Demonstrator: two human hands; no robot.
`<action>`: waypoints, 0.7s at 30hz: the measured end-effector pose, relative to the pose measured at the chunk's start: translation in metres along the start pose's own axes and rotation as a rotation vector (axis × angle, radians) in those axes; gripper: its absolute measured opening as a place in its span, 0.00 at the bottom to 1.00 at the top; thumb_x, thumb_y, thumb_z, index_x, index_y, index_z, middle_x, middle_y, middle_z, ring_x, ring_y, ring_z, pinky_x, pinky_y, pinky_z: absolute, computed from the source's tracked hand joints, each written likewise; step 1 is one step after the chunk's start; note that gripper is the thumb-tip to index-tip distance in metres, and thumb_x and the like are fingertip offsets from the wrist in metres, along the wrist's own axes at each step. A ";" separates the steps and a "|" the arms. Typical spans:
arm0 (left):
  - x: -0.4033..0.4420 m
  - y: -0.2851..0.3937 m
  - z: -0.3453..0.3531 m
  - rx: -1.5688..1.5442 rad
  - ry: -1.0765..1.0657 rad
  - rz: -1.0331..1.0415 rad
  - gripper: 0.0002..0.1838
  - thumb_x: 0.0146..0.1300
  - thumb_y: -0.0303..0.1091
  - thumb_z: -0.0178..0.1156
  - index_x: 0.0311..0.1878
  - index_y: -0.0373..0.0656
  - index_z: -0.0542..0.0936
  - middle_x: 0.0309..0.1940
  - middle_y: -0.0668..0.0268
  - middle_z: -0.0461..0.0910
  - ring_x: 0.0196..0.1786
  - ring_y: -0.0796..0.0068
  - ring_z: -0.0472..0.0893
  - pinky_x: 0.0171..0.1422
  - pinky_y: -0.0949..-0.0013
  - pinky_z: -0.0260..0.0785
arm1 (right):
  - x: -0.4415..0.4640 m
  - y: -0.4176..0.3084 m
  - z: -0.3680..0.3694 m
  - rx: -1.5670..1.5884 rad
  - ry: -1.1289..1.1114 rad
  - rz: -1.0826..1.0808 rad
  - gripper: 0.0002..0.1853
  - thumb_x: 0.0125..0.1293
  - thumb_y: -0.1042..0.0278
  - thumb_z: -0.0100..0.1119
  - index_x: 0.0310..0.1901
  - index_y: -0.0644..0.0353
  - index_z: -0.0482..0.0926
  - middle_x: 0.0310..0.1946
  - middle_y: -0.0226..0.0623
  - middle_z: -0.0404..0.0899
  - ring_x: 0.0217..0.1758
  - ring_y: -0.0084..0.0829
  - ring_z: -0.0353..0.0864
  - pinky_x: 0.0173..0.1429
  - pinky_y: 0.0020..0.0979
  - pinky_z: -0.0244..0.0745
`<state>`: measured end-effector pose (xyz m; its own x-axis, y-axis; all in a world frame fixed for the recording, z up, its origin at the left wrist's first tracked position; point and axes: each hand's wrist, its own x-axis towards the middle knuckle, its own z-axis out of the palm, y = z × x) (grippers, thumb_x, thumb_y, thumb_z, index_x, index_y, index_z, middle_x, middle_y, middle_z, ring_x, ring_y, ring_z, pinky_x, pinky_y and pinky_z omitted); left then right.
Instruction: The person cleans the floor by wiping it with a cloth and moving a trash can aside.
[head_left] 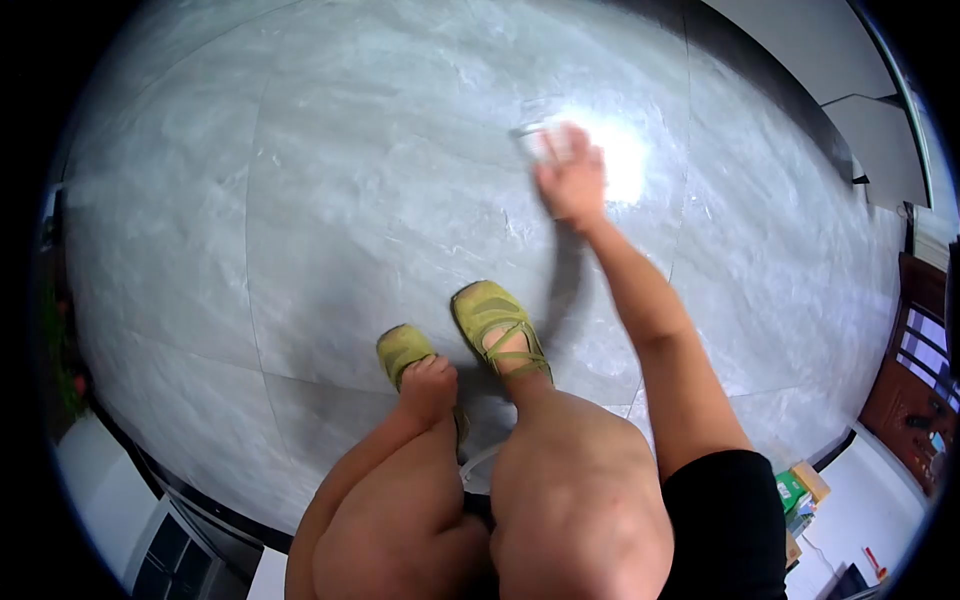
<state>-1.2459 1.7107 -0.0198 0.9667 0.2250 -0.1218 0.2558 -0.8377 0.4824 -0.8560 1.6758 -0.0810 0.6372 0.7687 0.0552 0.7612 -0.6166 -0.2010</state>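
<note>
My right hand reaches forward to the grey floor, fingers stretched and somewhat apart, smeared by motion. Beneath its fingertips is a pale, flat thing like a cloth, partly lost in the bright glare; its exact kind is unclear. Curled in front of my left shin, my left hand rests by the ankle, just above the left green shoe. Nothing shows in its closed fingers. The right green shoe, with crossed straps, stands flat on the floor. Both my knees are bent in a low squat.
Large glossy tiles with thin joints spread ahead. A dark base strip and pale cabinet fronts line the upper right. At the right are a brown wooden door and small boxes. A white wall unit stands lower left.
</note>
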 end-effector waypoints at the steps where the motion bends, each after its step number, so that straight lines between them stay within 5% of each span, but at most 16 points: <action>1: -0.001 -0.002 0.001 -0.020 0.006 -0.014 0.09 0.43 0.29 0.60 0.16 0.47 0.69 0.22 0.66 0.68 0.29 0.63 0.76 0.29 0.60 0.68 | -0.001 0.038 -0.002 -0.078 0.036 0.133 0.31 0.69 0.46 0.48 0.72 0.43 0.63 0.75 0.42 0.53 0.78 0.47 0.49 0.76 0.59 0.43; 5: 0.004 -0.003 0.005 -0.078 0.053 -0.033 0.09 0.42 0.29 0.61 0.15 0.47 0.69 0.22 0.65 0.68 0.27 0.63 0.75 0.27 0.59 0.67 | -0.007 0.157 -0.009 -0.084 0.034 0.687 0.33 0.71 0.41 0.40 0.76 0.37 0.52 0.78 0.43 0.44 0.80 0.51 0.41 0.75 0.62 0.38; 10: 0.006 -0.004 -0.004 -0.145 0.011 -0.072 0.09 0.41 0.29 0.61 0.16 0.47 0.69 0.21 0.65 0.68 0.25 0.62 0.75 0.25 0.58 0.67 | 0.061 0.144 -0.006 0.009 0.103 0.995 0.31 0.73 0.42 0.34 0.75 0.40 0.52 0.78 0.42 0.42 0.79 0.56 0.38 0.75 0.66 0.36; 16: 0.007 -0.006 -0.005 -0.176 -0.047 -0.073 0.08 0.42 0.29 0.62 0.16 0.46 0.71 0.22 0.64 0.69 0.26 0.62 0.76 0.26 0.58 0.67 | 0.126 -0.043 0.035 0.065 0.029 0.143 0.30 0.73 0.48 0.36 0.74 0.42 0.57 0.77 0.46 0.45 0.80 0.52 0.37 0.77 0.62 0.29; 21: 0.008 -0.007 0.000 -0.167 -0.030 -0.048 0.09 0.42 0.29 0.62 0.16 0.46 0.70 0.22 0.65 0.68 0.26 0.62 0.75 0.26 0.59 0.67 | 0.063 -0.150 0.032 0.129 -0.258 -0.600 0.29 0.72 0.43 0.38 0.74 0.30 0.56 0.78 0.37 0.44 0.81 0.43 0.39 0.79 0.56 0.32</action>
<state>-1.2405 1.7186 -0.0241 0.9539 0.2458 -0.1724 0.2993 -0.7318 0.6123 -0.9341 1.8220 -0.0789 0.0455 0.9982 -0.0388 0.9442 -0.0556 -0.3247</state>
